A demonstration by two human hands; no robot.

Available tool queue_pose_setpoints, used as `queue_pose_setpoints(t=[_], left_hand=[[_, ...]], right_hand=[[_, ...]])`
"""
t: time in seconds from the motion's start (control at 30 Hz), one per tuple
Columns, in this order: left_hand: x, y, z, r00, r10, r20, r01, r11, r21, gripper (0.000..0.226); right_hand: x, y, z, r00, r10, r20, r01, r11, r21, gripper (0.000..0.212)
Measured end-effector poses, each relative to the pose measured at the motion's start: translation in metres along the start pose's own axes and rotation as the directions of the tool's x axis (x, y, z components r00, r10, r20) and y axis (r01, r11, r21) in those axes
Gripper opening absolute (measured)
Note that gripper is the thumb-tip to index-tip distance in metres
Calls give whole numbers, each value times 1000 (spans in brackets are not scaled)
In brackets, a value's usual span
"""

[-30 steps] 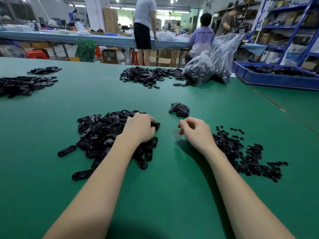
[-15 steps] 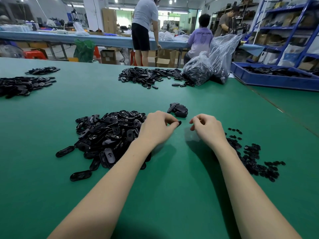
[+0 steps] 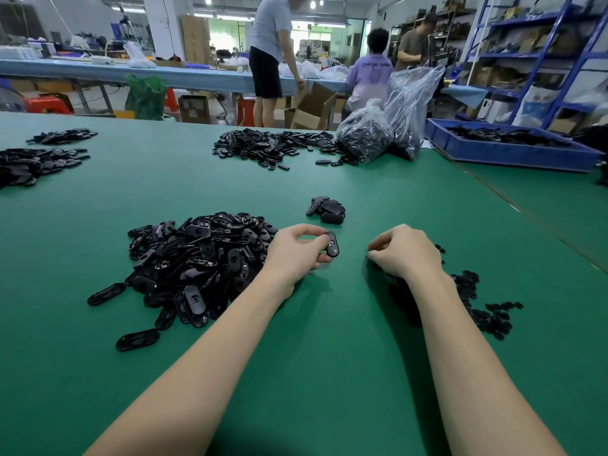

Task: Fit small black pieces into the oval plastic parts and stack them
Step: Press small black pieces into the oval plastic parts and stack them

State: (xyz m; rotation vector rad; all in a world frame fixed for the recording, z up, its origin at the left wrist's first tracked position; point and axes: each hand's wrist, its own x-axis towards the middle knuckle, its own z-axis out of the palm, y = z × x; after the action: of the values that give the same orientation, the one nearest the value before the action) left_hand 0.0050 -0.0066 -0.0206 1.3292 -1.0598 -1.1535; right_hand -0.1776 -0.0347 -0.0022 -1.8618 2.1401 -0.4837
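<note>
- Nearest, two bare forearms reaching up from the near edge over the green table (image 3: 329,373).
- Left hand (image 3: 296,255) curled, thumb and fingertips pinching one oval plastic part (image 3: 331,244), held tilted just above the mat, glossy black with a small pale spot on its face.
- Right hand (image 3: 406,251) with fingers curled under, knuckles up, at the left rim of the small black pieces (image 3: 483,311); whether anything sits inside that fist cannot be told.
- Small black pieces scattered flat behind and right of the right wrist, partly hidden by the arm.
- Left of the left hand, a heaped pile of oval parts (image 3: 200,258), shiny, long ovals with cut-outs, a few strays lying apart at its near-left side.
- Just beyond the two hands, a little stack of finished ovals (image 3: 326,210), standing apart from both piles.
- Further off toward the far edge, a second spread of black parts (image 3: 273,146) touching a clear plastic bag (image 3: 385,126) stuffed with more.
- At the far-left edge, two more dark heaps (image 3: 36,161).
- Off the far-right corner, a blue tray (image 3: 513,156) loaded with black parts.
- Beyond, a workshop: a light blue bench (image 3: 197,77), cardboard boxes, blue shelving (image 3: 539,54), one person standing (image 3: 273,44), one seated in lilac (image 3: 370,80), another at the back.
</note>
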Motion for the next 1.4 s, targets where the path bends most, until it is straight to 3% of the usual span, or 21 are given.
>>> queue_pose_setpoints(t=[0.23,0.3,0.4,0.5,0.67,0.8,1.07,1.4], left_hand=[[2,0,-1,999,-40,-2,40,998,-49,5],[3,0,-1,999,-52,-4,51,995,-85,6],[4,1,-2,998,-57,-9,56,991,-118,6],[3,2,-3,999,-42,-15,40,992,-120,9],[1,3,-2,1000,10,-10,-11,996,-85,11],[1,5,-3,1000,12,19,-9,988,-153,8],[2,6,-5,999,-11,33,15,990,-142,17],[-1,4,-6,999,18,48,-12,992,-123,9]], right_hand=[[-2,-4,4,999,-4,-46,5,1000,29,10],[-2,-6,2,999,-42,-27,46,984,170,6],[-4,-11,-4,990,-130,53,81,838,539,8],[-8,-15,-7,970,-215,116,80,727,681,12],[-12,-20,-5,943,-303,137,118,689,715,10],[-12,-20,-3,947,-308,93,140,657,741,9],[-9,-17,-5,949,-302,90,149,681,717,12],[-9,-19,-8,931,-356,80,210,702,680,8]])
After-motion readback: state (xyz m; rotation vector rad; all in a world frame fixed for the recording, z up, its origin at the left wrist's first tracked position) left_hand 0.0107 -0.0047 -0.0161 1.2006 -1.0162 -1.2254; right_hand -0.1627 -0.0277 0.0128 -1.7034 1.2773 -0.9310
